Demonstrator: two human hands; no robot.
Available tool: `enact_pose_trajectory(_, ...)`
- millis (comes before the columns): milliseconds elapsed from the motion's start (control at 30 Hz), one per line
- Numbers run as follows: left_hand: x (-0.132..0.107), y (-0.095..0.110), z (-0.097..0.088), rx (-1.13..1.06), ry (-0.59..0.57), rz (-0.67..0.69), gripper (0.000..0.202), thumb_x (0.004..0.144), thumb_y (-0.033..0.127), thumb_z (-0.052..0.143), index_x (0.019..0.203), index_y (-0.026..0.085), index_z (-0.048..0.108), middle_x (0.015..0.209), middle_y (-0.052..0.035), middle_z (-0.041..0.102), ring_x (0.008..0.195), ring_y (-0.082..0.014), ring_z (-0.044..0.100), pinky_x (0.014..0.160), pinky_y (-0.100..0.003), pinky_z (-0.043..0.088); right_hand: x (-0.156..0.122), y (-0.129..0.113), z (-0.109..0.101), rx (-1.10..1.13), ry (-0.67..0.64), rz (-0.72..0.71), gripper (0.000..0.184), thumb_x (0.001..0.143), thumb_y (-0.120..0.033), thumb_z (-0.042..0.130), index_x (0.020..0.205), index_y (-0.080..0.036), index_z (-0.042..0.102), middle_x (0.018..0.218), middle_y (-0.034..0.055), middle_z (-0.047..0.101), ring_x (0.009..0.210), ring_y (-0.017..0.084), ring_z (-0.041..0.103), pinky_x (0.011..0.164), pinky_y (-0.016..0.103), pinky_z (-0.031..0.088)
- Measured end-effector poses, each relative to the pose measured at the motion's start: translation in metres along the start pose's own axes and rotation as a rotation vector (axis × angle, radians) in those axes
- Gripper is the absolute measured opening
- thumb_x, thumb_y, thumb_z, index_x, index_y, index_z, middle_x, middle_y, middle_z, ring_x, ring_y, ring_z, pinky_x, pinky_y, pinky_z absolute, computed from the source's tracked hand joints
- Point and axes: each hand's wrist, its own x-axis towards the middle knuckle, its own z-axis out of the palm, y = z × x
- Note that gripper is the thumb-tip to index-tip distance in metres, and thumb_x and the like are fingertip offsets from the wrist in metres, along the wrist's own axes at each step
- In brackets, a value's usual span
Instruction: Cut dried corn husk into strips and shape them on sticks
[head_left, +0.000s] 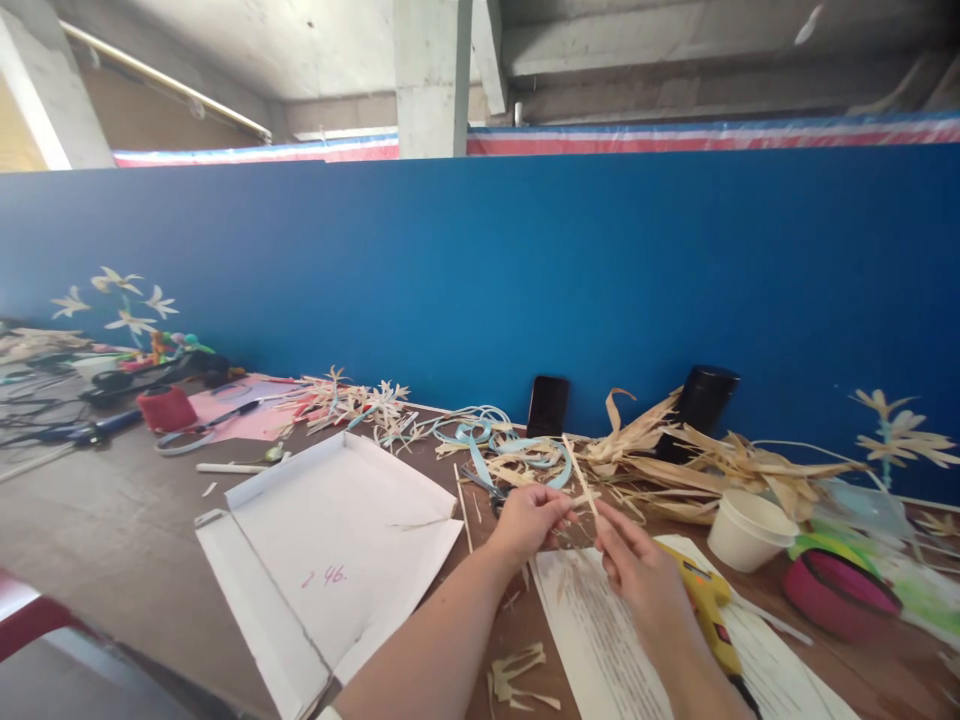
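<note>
Near the middle of the table, my left hand (pixel 529 520) pinches a short pale strip of dried husk (pixel 583 500). Close beside it, my right hand (pixel 626 555) holds a thin pale stick (pixel 574 462) that slants up and to the left. Strip and stick cross between my fingertips; whether they are joined I cannot tell. Under my right hand lies a printed sheet (pixel 600 640), with a yellow glue gun (pixel 709 605) just right of my wrist. Scissors (pixel 495 493) show partly behind my left hand. Cut husk pieces (pixel 521 675) lie below, between my forearms.
A white cardboard tray (pixel 337 540) lies left. Blue ribbon (pixel 487 425), a phone (pixel 548 405), dried husks (pixel 720 460) and a black cylinder (pixel 705 400) line the blue partition (pixel 480 270). A white cup (pixel 750 530) and pink ring (pixel 840 595) stand right. Husk flowers (pixel 124 300) stand far left.
</note>
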Motion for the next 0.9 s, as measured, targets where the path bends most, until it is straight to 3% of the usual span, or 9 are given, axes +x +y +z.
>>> enact_pose_trajectory(133,-0.003,0.003,0.000,-0.078,-0.079,-0.049,0.038,0.063,0.047,0.069,0.075,0.012,0.061,0.076,-0.0037,0.063,0.052,-0.0051,0.046,0.044,-0.017,0.036,0.000,0.000,0.004,0.028,-0.124,0.086,0.061,0.069,-0.046,0.068,0.124,-0.023,0.053,0.063,-0.0039,0.056,0.044,0.007,0.036,0.039,0.020,0.024)
enact_pose_trajectory(267,-0.004,0.004,-0.001,-0.118,-0.114,-0.072,0.040,0.060,0.046,0.072,0.074,0.011,0.061,0.076,-0.0038,0.063,0.053,-0.0048,0.047,0.045,-0.017,0.036,0.003,0.007,0.002,0.024,-0.146,0.073,0.054,0.069,-0.047,0.068,0.116,-0.021,0.060,0.066,-0.0030,0.057,0.044,0.007,0.035,0.039,0.021,0.024)
enact_pose_trajectory(400,-0.005,0.005,-0.001,-0.136,-0.130,-0.100,0.037,0.057,0.041,0.074,0.076,0.011,0.063,0.078,-0.0047,0.064,0.057,-0.0065,0.050,0.046,-0.017,0.037,0.006,0.011,-0.002,-0.114,-0.103,0.019,0.049,0.072,-0.048,0.062,0.114,-0.023,0.063,0.068,-0.0021,0.059,0.044,0.010,0.039,0.042,0.025,0.031)
enact_pose_trajectory(533,-0.008,0.008,-0.001,-0.119,-0.106,-0.131,0.036,0.057,0.040,0.073,0.074,0.011,0.062,0.077,-0.0047,0.063,0.059,-0.0079,0.052,0.047,-0.018,0.038,0.005,0.003,-0.002,-0.366,-0.079,-0.124,0.041,0.075,-0.044,0.057,0.110,-0.025,0.068,0.074,0.0019,0.066,0.062,0.018,0.056,0.060,0.029,0.044)
enact_pose_trajectory(667,-0.009,0.010,-0.001,-0.121,-0.110,-0.172,0.039,0.054,0.040,0.075,0.077,0.012,0.063,0.080,-0.0044,0.063,0.060,-0.0083,0.053,0.047,-0.019,0.038,0.002,-0.005,-0.002,-0.491,-0.068,-0.208,0.040,0.077,-0.041,0.053,0.111,-0.024,0.068,0.077,0.0032,0.070,0.075,0.022,0.061,0.075,0.031,0.046)
enact_pose_trajectory(767,-0.008,0.008,-0.002,-0.127,-0.129,-0.161,0.040,0.053,0.041,0.076,0.077,0.011,0.064,0.077,-0.0039,0.062,0.057,-0.0071,0.051,0.047,-0.018,0.037,0.002,-0.002,-0.003,-0.488,-0.058,-0.194,0.042,0.077,-0.042,0.053,0.112,-0.024,0.067,0.077,0.0027,0.070,0.073,0.021,0.061,0.073,0.032,0.047)
enact_pose_trajectory(900,-0.006,0.007,-0.002,-0.121,-0.106,-0.142,0.040,0.054,0.042,0.076,0.075,0.010,0.064,0.072,-0.0047,0.062,0.054,-0.0062,0.050,0.047,-0.018,0.037,0.004,0.006,-0.004,-0.393,-0.062,-0.144,0.044,0.076,-0.045,0.054,0.113,-0.023,0.066,0.074,0.0019,0.069,0.062,0.020,0.061,0.058,0.030,0.047)
